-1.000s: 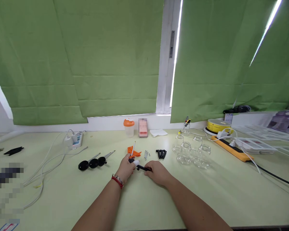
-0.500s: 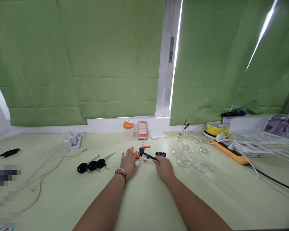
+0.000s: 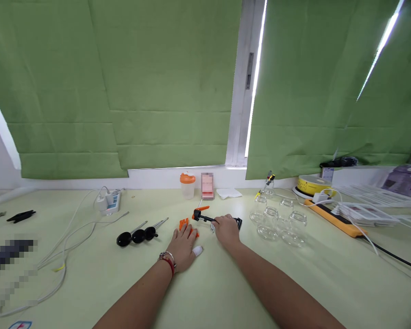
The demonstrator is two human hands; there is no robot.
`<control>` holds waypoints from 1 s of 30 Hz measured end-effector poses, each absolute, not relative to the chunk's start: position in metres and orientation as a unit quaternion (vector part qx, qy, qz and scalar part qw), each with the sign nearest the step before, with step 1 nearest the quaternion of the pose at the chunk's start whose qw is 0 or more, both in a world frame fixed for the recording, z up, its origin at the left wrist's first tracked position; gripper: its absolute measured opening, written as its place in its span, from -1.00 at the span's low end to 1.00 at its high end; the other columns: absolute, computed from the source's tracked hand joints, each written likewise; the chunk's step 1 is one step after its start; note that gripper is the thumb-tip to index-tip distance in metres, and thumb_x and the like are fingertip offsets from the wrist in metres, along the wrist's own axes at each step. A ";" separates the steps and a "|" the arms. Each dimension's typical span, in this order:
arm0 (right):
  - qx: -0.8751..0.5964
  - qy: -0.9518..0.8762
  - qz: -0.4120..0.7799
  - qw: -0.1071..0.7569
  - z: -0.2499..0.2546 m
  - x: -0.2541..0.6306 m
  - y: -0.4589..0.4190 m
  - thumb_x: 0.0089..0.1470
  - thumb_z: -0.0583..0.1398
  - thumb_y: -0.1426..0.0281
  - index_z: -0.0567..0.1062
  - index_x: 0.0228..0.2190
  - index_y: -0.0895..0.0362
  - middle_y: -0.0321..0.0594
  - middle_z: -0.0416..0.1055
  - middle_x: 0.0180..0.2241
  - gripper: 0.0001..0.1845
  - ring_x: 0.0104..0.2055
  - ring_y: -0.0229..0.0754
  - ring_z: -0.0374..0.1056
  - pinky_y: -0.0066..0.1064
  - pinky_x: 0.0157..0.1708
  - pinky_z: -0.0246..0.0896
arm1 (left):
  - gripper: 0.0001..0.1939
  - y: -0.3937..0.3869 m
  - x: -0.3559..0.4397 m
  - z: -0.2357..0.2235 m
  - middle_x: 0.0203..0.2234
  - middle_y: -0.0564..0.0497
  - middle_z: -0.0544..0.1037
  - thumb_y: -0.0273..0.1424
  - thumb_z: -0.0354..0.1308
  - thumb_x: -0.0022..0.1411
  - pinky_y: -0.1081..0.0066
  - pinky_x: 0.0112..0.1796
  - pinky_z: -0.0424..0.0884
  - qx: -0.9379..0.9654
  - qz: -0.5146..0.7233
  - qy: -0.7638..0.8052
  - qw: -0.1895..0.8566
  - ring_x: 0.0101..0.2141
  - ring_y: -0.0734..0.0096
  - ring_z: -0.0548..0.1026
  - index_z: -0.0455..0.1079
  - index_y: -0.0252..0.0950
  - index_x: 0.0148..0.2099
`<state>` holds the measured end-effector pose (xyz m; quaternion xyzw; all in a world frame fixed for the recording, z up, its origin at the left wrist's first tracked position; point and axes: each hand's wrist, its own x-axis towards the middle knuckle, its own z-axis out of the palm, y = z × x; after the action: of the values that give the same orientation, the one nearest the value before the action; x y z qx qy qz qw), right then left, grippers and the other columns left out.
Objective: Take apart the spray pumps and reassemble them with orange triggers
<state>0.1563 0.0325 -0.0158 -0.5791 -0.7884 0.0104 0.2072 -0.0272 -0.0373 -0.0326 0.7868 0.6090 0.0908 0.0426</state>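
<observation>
My right hand [image 3: 226, 233] is closed around the handle of a small black hammer-shaped tool [image 3: 197, 215]. Its head points left, above the table. My left hand [image 3: 184, 249] lies flat, fingers spread, a white wrap on the thumb. Under and just beyond those fingertips are orange pieces [image 3: 184, 223], partly covered. A thin orange-handled tool [image 3: 202, 209] lies behind the black head. Small silver metal pieces [image 3: 212, 227] show beside my right hand, and black pieces [image 3: 239, 222] are partly hidden behind it.
Several clear glass jars [image 3: 267, 224] stand at right, near an orange power strip [image 3: 335, 218]. Black oval-headed tools with silver shafts [image 3: 139, 236] lie left. At the back are an orange-lidded cup [image 3: 187, 186], a phone [image 3: 207, 186] and a tissue [image 3: 229, 193]. White cables [image 3: 64, 256] run at left.
My left hand has drawn back toward me, baring more orange pieces. My right hand has shifted left with the black tool and now covers more of the black pieces. The view has turned slightly left.
</observation>
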 end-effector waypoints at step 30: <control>-0.545 -0.819 -0.030 0.178 -0.022 0.089 0.064 0.11 0.06 0.40 0.53 -0.28 0.18 0.02 0.34 -0.15 -0.73 0.03 0.04 0.04 -0.19 -0.04 -0.20 | -0.45 -0.040 -0.023 -0.029 0.24 -0.21 0.01 -0.10 -0.07 0.12 0.00 0.15 -0.15 0.726 0.123 0.673 0.070 0.25 0.04 -0.15 0.17 -0.28 0.09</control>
<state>0.0887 0.0643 -0.0221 -0.5450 -0.8188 -0.0297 0.1780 -0.0235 -0.0400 -0.0290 0.7262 0.6727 0.1234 0.0698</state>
